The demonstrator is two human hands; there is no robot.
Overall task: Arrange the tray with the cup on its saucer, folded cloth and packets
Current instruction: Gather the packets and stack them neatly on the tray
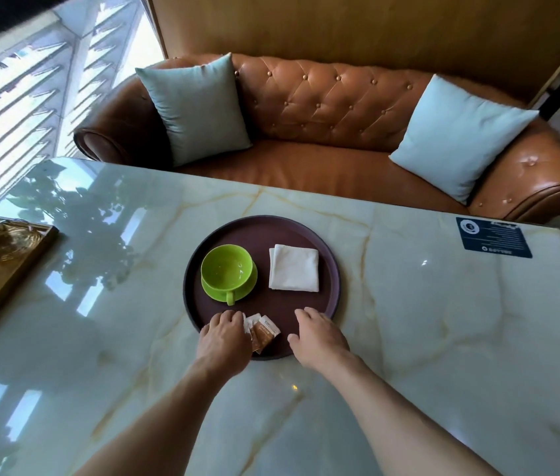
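Observation:
A round dark brown tray point(309, 231) lies on the marble table. On its left part a green cup point(227, 271) stands on a green saucer point(249, 288), handle toward me. A folded white cloth point(294, 267) lies on the tray's right part. Brown and white packets point(264, 333) lie at the tray's near edge. My left hand point(225, 338) rests on the left side of the packets, fingers covering part of them. My right hand point(318, 334) lies palm down over the tray's near right rim, fingers apart, holding nothing.
A gold-framed tray with a brass ornament point(0, 259) sits at the table's left edge. A dark blue card point(493, 237) lies at the far right. Behind the table stands a brown leather sofa point(323, 139) with two pale cushions.

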